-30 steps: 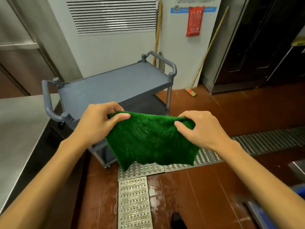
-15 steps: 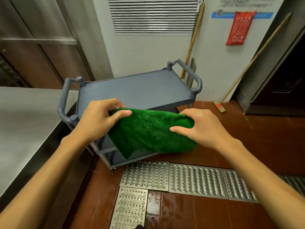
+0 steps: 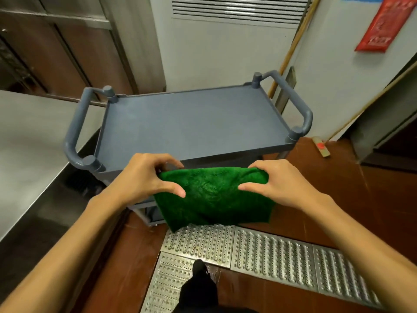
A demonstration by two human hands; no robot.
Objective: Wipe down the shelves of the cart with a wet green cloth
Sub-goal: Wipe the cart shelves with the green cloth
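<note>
We have stepped closer; the cart (image 3: 194, 125) now sits directly ahead. Both hands, left (image 3: 144, 179) and right (image 3: 279, 184), pinch the green cloth (image 3: 212, 197) short of the unwiped top shelf (image 3: 187, 129).

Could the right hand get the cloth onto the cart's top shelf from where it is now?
Probably yes. The right hand holds the green cloth just in front of the top shelf, and nothing stands between them.

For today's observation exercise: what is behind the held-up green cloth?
The fuzzy green cloth covers the grey plastic cart's front; its top shelf shows above; lower levels are mostly hidden.
</note>
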